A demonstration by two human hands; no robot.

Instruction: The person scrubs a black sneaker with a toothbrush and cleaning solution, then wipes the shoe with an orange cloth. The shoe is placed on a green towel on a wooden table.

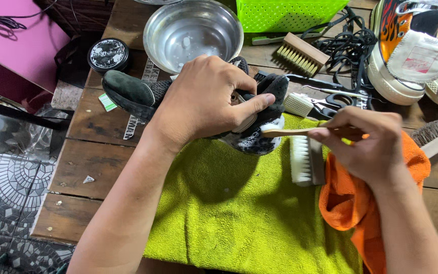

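The left hand [204, 99] wraps over the top of a dark shoe [143, 94], its fingers curled tight round the upper and the thumb pressed flat along the heel side; the shoe lies on its side under the palm, toe pointing away past the wrist, foamy heel just below the thumb tip, resting on the edge of a green towel [239, 213]; the right hand [366, 144] pinches a thin wooden-handled brush [292, 132], fingers closed narrow on the handle, its head reaching to the soapy heel just off the left thumb; under the right fingers lies a white-bristled brush [302, 160] on the towel, and beneath the right palm an orange cloth [351, 203]; beyond the left knuckles stands a steel bowl [193, 30], with a round black tin [109, 55] further out past the shoe's toe; beyond the right knuckles lie scissors [330, 101], a wooden scrub brush [300, 53], tangled black laces [348, 45] and a white sneaker [406, 56]; all sit on a wooden table [92, 152].
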